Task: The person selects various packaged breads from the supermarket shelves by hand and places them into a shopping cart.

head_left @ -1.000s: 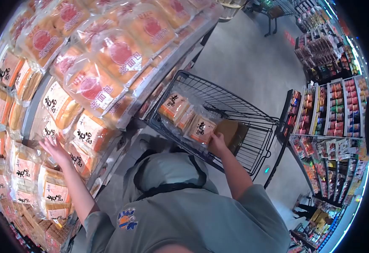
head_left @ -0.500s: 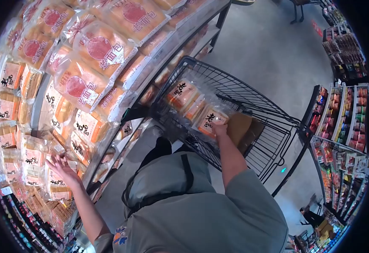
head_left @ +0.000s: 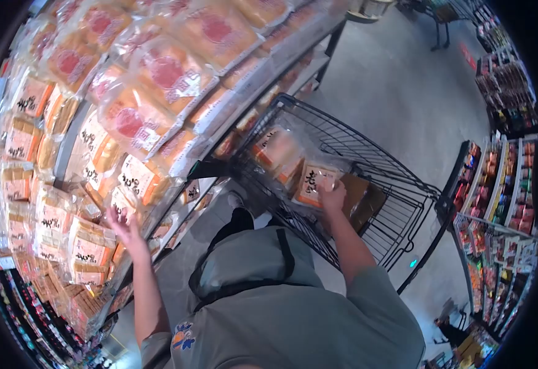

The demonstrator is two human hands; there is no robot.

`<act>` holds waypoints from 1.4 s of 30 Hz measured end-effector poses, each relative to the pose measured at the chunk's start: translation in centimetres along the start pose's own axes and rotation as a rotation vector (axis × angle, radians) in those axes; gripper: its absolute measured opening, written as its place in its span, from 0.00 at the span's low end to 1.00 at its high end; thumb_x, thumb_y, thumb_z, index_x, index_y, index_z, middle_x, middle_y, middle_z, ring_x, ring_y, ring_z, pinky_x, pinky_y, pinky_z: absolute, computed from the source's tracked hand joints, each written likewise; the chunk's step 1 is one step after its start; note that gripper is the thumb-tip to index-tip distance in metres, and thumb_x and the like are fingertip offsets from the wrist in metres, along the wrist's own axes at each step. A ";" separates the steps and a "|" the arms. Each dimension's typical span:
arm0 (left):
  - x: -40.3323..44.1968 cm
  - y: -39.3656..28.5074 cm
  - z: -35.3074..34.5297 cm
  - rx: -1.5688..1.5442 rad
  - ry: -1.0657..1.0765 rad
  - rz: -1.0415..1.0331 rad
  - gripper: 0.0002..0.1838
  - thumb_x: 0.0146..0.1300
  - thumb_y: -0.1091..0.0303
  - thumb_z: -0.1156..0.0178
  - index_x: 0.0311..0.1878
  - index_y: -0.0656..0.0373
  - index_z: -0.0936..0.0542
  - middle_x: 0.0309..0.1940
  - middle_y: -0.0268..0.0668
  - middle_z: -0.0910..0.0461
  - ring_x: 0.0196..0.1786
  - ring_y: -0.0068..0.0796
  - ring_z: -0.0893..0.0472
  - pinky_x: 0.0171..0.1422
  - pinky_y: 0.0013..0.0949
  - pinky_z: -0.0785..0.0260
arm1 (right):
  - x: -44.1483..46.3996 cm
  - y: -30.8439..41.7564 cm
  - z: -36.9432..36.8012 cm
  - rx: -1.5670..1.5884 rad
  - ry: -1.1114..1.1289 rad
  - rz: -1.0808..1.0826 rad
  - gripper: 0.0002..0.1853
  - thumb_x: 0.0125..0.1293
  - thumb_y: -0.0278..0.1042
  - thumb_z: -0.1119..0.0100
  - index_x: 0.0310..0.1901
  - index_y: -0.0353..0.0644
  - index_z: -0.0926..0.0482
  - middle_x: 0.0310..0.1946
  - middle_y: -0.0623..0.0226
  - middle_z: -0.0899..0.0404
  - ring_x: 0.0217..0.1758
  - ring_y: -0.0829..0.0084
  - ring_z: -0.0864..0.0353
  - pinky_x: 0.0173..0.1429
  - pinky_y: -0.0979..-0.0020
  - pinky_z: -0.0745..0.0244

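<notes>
Inside the black wire shopping cart (head_left: 392,150), my right hand (head_left: 333,197) grips the near edge of a plastic-wrapped bread pack (head_left: 311,182) with an orange band and black lettering. Beside it in the cart lies another bread pack (head_left: 275,147), partly under clear film. A brown cardboard box (head_left: 364,206) is just right of my right hand. My left hand (head_left: 124,230) is raised with fingers apart and holds nothing. It is in front of the shelf, nearest to similar wrapped bread packs (head_left: 92,249).
Larger bread bags (head_left: 170,67) with red circles are piled on the upper part of the shelf at left. The shelf's dark edge (head_left: 229,123) runs close to the cart. Stocked racks (head_left: 497,178) stand across the grey floor (head_left: 398,80) on the right.
My left hand has moved right and up, away from the lower shelf packs. My right hand, with the bread pack, has shifted slightly right and down. The view has turned a little.
</notes>
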State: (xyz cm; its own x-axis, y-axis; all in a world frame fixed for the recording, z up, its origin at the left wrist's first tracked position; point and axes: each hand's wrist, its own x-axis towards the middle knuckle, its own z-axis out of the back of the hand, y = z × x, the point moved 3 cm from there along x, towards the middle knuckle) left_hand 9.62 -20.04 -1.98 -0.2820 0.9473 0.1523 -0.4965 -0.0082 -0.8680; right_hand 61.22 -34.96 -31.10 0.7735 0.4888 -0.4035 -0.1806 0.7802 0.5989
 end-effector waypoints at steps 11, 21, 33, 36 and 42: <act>-5.3 -7.3 -9.0 -0.371 0.683 0.052 0.52 0.59 0.67 0.30 0.78 0.57 0.56 0.75 0.48 0.49 0.73 0.40 0.39 0.72 0.41 0.42 | -12.3 14.5 7.7 0.761 0.195 0.334 0.42 0.55 0.26 0.28 0.68 0.36 0.42 0.59 0.58 0.32 0.63 0.67 0.30 0.67 0.64 0.33; -0.7 -7.4 -1.4 -0.413 0.797 0.170 0.51 0.52 0.66 0.29 0.74 0.65 0.49 0.65 0.44 0.33 0.68 0.33 0.31 0.70 0.39 0.36 | -27.2 32.7 5.3 0.719 0.799 0.795 0.54 0.52 0.36 0.21 0.73 0.35 0.51 0.62 0.55 0.36 0.71 0.62 0.37 0.71 0.62 0.36; 11.6 -0.3 14.9 -0.515 -0.144 0.179 0.35 0.67 0.66 0.45 0.75 0.59 0.45 0.65 0.42 0.30 0.65 0.35 0.29 0.71 0.38 0.39 | -32.1 35.7 3.6 0.281 1.180 1.079 0.39 0.64 0.45 0.32 0.70 0.37 0.42 0.60 0.53 0.30 0.67 0.61 0.31 0.71 0.60 0.37; 15.6 0.1 17.1 -0.366 -0.202 0.225 0.33 0.68 0.65 0.43 0.73 0.59 0.42 0.64 0.43 0.29 0.64 0.34 0.28 0.69 0.37 0.38 | -32.6 34.5 2.7 0.186 1.325 1.041 0.36 0.66 0.43 0.34 0.69 0.40 0.40 0.54 0.56 0.27 0.61 0.63 0.27 0.66 0.64 0.32; 21.2 4.6 15.9 -0.393 -0.118 0.179 0.31 0.68 0.64 0.41 0.71 0.60 0.39 0.61 0.42 0.27 0.63 0.33 0.27 0.67 0.36 0.36 | -32.6 34.2 2.1 0.146 1.342 1.020 0.33 0.67 0.42 0.35 0.68 0.40 0.38 0.50 0.59 0.25 0.55 0.65 0.25 0.63 0.64 0.30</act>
State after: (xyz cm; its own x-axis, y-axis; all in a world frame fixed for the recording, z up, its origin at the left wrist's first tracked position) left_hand -11.69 -5.12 4.80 -0.4383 0.8987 0.0163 -0.0880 -0.0248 -0.9958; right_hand 31.16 -25.06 3.97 -0.6516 0.7566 -0.0547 -0.1313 -0.0415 0.9905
